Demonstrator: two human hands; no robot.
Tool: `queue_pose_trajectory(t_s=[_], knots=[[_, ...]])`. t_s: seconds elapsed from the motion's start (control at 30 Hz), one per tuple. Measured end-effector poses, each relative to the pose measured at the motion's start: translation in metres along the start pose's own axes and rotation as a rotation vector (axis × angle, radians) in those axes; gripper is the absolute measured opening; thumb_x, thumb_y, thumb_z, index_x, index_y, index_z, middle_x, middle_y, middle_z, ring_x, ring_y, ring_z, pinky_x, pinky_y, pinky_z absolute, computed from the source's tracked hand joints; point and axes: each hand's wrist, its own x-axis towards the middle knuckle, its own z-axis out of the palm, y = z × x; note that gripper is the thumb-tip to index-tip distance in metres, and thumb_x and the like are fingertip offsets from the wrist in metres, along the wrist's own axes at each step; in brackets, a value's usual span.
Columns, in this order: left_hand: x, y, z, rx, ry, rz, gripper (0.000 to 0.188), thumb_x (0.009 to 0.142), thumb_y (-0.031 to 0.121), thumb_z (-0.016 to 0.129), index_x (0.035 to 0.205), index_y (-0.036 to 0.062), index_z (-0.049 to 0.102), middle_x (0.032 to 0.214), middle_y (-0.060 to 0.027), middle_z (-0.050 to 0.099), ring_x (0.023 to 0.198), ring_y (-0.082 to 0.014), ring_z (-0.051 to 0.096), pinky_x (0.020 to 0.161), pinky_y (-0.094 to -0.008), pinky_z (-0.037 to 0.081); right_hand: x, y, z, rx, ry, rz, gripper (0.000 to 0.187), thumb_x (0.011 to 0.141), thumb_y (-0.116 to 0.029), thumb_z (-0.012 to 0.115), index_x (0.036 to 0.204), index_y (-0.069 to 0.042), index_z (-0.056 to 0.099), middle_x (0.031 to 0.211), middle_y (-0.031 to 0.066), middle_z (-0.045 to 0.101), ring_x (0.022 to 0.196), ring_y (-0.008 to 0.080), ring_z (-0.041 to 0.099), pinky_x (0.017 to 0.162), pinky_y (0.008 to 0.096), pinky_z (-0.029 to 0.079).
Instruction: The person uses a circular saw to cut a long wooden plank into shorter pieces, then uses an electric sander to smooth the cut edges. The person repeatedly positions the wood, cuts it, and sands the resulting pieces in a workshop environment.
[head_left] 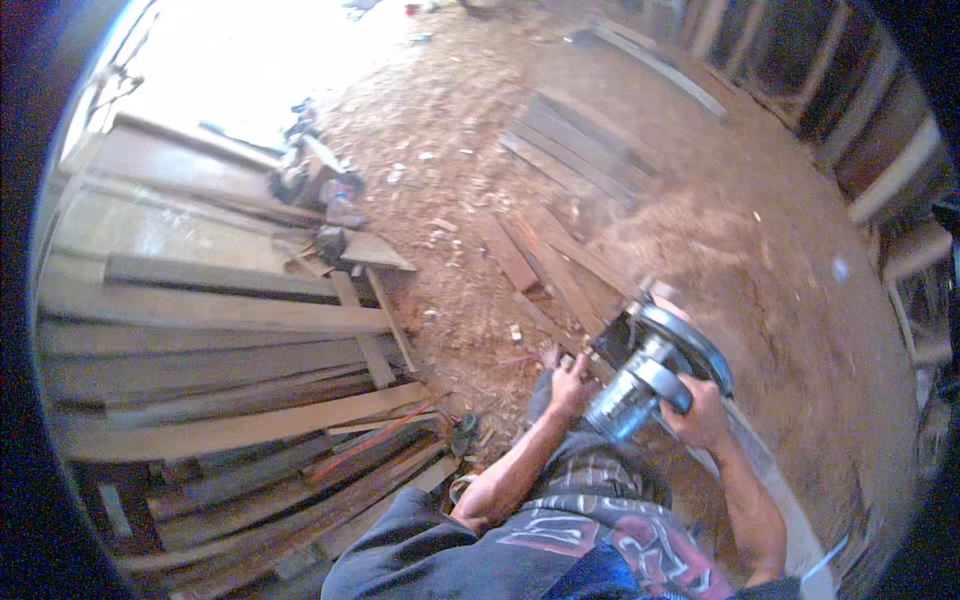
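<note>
My right hand (702, 415) is wrapped round the rear handle of a circular saw (627, 400), which has a blue-grey motor body and a rounded blade guard. The saw is in front of my lap, slightly to the right. My left hand (568, 387) is at the left side of the saw's base, its fingers curled in. What those fingers hold, if anything, is too small and blurred to make out. A pale board or plank (770, 490) runs beneath my right forearm, partly hidden by it.
Stacked planks (230, 360) fill the left side. Loose boards (560, 270) lie on the sawdust-covered ground (460, 130) ahead, with more flat boards (580, 145) farther off. Wooden frames (820, 80) stand along the right. A blue-grey cluttered heap (340, 195) sits by the stack's far end.
</note>
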Motion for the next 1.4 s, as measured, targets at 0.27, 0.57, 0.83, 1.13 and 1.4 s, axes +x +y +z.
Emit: queue_pose_trajectory(t_s=[0.27, 0.57, 0.83, 1.13, 1.4], knots=[[0.012, -0.016, -0.001, -0.117, -0.087, -0.112, 0.038, 0.101, 0.031, 0.059, 0.126, 0.004, 0.057, 0.109, -0.007, 0.066, 0.086, -0.0199, 0.065, 0.062, -0.0334, 0.056, -0.004, 0.01, 0.0, 0.03, -0.036, 0.102, 0.016, 0.076, -0.01, 0.071, 0.084, 0.002, 0.063, 0.064, 0.0115, 0.062, 0.054, 0.0164, 0.059, 0.054, 0.0345, 0.048], [0.02, -0.024, 0.003, -0.169, -0.068, -0.119, 0.041, 0.099, 0.03, 0.061, 0.123, -0.0021, 0.057, 0.112, -0.0132, 0.065, 0.092, -0.026, 0.066, 0.073, -0.0386, 0.058, 0.002, -0.002, -0.009, -0.047, -0.036, 0.05, 0.02, 0.075, -0.013, 0.073, 0.088, 0.001, 0.064, 0.072, 0.0183, 0.065, 0.063, 0.0325, 0.065, 0.062, 0.0397, 0.051], [0.065, -0.048, -0.042, 0.172, -0.211, 0.098, 0.05, 0.098, 0.05, 0.058, 0.097, 0.0016, 0.071, 0.086, -0.0064, 0.067, 0.078, -0.0189, 0.059, 0.07, -0.0388, 0.049, -0.006, 0.028, -0.009, 0.016, -0.092, -0.048, 0.039, 0.069, -0.032, 0.073, 0.099, -0.007, 0.068, 0.093, 0.0211, 0.07, 0.088, 0.0413, 0.067, 0.081, 0.0521, 0.053], [0.056, -0.018, -0.051, 0.004, -0.276, -0.036, 0.055, 0.104, 0.044, 0.045, 0.13, -0.004, 0.054, 0.12, -0.0155, 0.064, 0.102, -0.0267, 0.065, 0.089, -0.0424, 0.055, 0.01, -0.01, -0.013, 0.014, -0.155, 0.136, 0.022, 0.069, -0.017, 0.068, 0.084, -0.002, 0.065, 0.081, 0.0229, 0.069, 0.081, 0.0427, 0.067, 0.076, 0.0519, 0.052], [0.025, -0.005, -0.032, -0.096, -0.431, -0.139, 0.057, 0.105, 0.045, 0.039, 0.131, -0.0047, 0.053, 0.12, -0.0179, 0.064, 0.105, -0.0301, 0.066, 0.091, -0.0462, 0.055, 0.007, -0.004, -0.012, 0.007, -0.152, 0.122, 0.025, 0.066, -0.021, 0.068, 0.084, -0.003, 0.067, 0.082, 0.0229, 0.07, 0.081, 0.042, 0.068, 0.077, 0.0518, 0.054]])
